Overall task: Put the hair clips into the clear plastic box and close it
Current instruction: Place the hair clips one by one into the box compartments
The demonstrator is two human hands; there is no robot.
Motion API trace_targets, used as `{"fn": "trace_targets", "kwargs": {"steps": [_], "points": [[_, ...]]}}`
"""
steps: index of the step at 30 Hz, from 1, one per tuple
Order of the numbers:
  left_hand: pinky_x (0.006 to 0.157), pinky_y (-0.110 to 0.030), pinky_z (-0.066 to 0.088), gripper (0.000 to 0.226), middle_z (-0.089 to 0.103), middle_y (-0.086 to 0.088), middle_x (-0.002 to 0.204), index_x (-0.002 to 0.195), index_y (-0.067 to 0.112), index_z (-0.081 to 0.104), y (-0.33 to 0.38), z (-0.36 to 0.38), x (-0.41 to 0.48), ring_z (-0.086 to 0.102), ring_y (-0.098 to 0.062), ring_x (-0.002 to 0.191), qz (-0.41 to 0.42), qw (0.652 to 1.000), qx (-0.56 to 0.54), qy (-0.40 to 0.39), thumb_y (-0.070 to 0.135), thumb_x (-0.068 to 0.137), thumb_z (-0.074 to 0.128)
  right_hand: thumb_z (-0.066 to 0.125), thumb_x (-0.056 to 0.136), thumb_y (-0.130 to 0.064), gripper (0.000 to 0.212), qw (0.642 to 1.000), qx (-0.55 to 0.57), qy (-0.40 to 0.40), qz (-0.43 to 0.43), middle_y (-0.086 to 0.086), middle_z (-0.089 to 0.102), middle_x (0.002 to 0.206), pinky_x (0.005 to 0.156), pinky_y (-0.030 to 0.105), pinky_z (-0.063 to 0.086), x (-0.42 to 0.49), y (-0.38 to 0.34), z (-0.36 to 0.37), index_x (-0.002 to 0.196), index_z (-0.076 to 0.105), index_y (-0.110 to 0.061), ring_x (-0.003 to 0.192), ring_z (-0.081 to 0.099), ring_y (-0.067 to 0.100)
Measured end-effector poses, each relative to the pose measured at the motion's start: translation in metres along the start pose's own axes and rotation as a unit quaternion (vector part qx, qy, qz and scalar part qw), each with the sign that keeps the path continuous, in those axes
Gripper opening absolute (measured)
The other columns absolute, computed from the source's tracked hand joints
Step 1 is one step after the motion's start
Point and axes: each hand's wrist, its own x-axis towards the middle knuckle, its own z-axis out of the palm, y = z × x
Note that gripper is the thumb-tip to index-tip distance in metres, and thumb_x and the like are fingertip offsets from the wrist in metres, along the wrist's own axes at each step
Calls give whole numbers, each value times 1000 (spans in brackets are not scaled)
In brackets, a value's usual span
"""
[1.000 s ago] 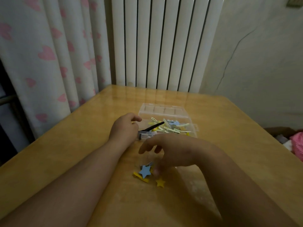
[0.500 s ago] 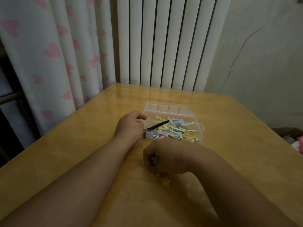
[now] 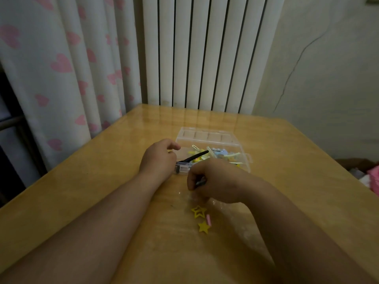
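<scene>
A clear plastic box [image 3: 245, 160] stands open on the wooden table [image 3: 102, 177], its lid [image 3: 207, 135] lying back behind it. Several pastel hair clips [image 3: 220, 154] and a black one [image 3: 196, 156] lie inside. My left hand [image 3: 158, 158] rests against the box's left front corner, fingers curled on its wall. My right hand [image 3: 213, 181] hovers just in front of the box, closed on hair clips picked from the table; a dark edge shows between the fingers. Two yellow star clips [image 3: 199, 211] [image 3: 204, 226] and a pink clip [image 3: 208, 219] lie on the table below that hand.
A clear plastic bag [image 3: 225, 208] lies crumpled under my right wrist. A white radiator [image 3: 205, 54] and a heart-print curtain [image 3: 61, 68] stand behind the table. Pink cloth [image 3: 372, 179] lies past the right edge.
My right hand closed over the blue star clip and its neighbours and lifted toward the box. A yellow outline star and a pink clip are now uncovered. My left hand stayed put.
</scene>
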Motion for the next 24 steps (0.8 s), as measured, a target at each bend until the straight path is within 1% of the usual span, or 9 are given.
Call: {"fn": "trace_targets", "kwargs": {"steps": [2, 4, 8, 11, 13, 16, 18, 21, 24], "points": [[51, -23, 36, 32, 60, 2, 127, 107, 27, 65, 0, 0, 0, 56, -13, 76, -1, 1000, -2, 1, 9, 90, 45, 72, 83, -8, 16, 997, 52, 46, 22, -9, 65, 85, 69, 30, 60, -1, 3, -5, 81, 66, -23, 68, 70, 11], [52, -21, 36, 31, 61, 2, 126, 106, 27, 65, 0, 0, 0, 55, -11, 76, -1, 1000, -1, 3, 9, 90, 46, 72, 84, -10, 13, 989, 79, 120, 42, -4, 68, 84, 68, 34, 61, -1, 8, -10, 82, 68, -22, 67, 71, 13], [50, -23, 36, 32, 61, 3, 126, 107, 27, 65, 0, 0, 0, 56, -12, 72, 3, 1000, 2, 2, 9, 89, 46, 67, 87, -8, 20, 955, 120, 263, 71, 2, 67, 94, 74, 41, 59, 10, 20, -15, 76, 66, -25, 82, 68, 20], [52, -22, 38, 32, 60, 3, 126, 108, 27, 65, 0, -1, 0, 55, -12, 79, 2, 1000, -3, 0, 9, 89, 45, 61, 90, -6, 21, 928, 159, 324, 92, 3, 67, 101, 81, 42, 57, 23, 26, -19, 81, 66, -25, 93, 67, 22], [57, -24, 40, 33, 60, 3, 126, 110, 26, 64, 1, -1, 0, 53, -12, 85, 1, 1000, 0, 3, 9, 90, 45, 60, 91, -7, 17, 918, 171, 342, 99, 2, 67, 103, 83, 42, 57, 33, 28, -24, 88, 68, -22, 95, 66, 21], [61, -27, 42, 34, 59, 3, 126, 112, 26, 64, 2, -1, 0, 57, -16, 91, -5, 1000, -4, 5, 9, 90, 45, 62, 91, -8, 15, 922, 160, 338, 97, 1, 65, 100, 82, 41, 58, 49, 27, -30, 94, 70, -20, 92, 67, 21], [63, -28, 44, 34, 59, 3, 126, 112, 27, 64, 3, 0, 0, 58, -18, 95, -7, 1000, -5, 8, 9, 90, 45, 63, 90, -7, 15, 926, 151, 333, 95, 1, 65, 99, 82, 40, 58, 61, 25, -31, 94, 70, -20, 91, 67, 21], [72, -27, 45, 34, 60, 3, 125, 112, 27, 64, 1, 1, 2, 57, -17, 103, -4, 1000, -2, 13, 9, 90, 46, 62, 91, -7, 16, 927, 142, 334, 98, 3, 66, 99, 80, 41, 58, 76, 23, -31, 94, 70, -20, 88, 68, 22], [71, -25, 43, 33, 61, 2, 124, 112, 27, 64, 0, 2, 3, 56, -15, 102, -4, 1000, -8, 16, 9, 89, 47, 59, 93, -8, 15, 926, 142, 339, 91, -1, 63, 94, 76, 39, 59, 87, 22, -29, 98, 69, -19, 79, 67, 14]]}}
